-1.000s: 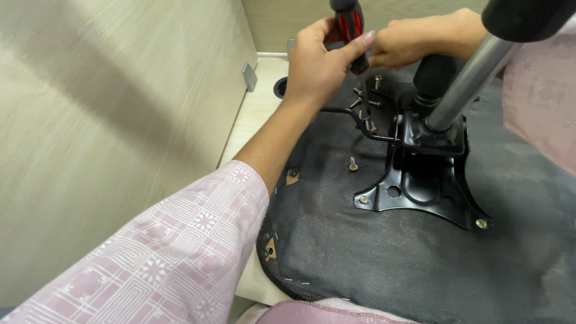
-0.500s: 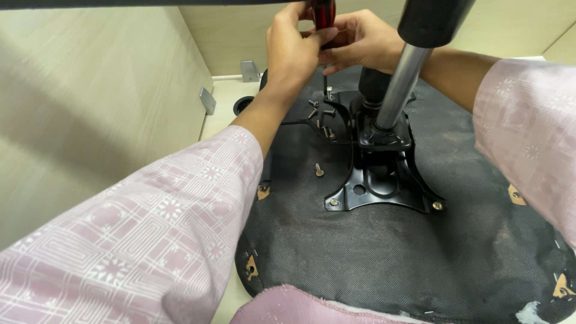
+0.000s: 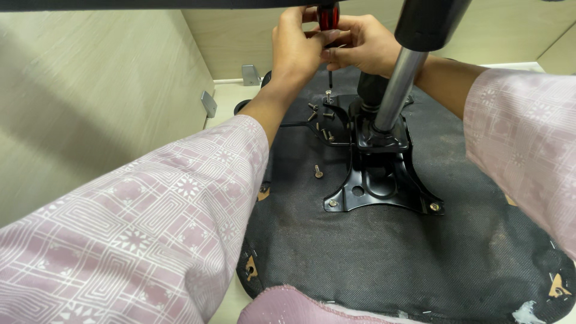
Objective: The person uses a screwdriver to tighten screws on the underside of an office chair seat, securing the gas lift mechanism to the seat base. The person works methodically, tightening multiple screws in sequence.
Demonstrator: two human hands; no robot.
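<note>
At the far corner of the black metal seat plate (image 3: 384,180), both your hands, left hand (image 3: 297,51) and right hand (image 3: 360,45), clench the red-and-black screwdriver handle (image 3: 327,17). Keep its shaft upright over the silver screw (image 3: 328,94), pressing steadily so the tip doesn't slip.

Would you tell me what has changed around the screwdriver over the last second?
Little changed. Both hands, left hand and right hand, keep their grip on the red-handled screwdriver, its shaft down at the screw on the black mounting plate. The loose screw on the seat underside stayed put.
</note>
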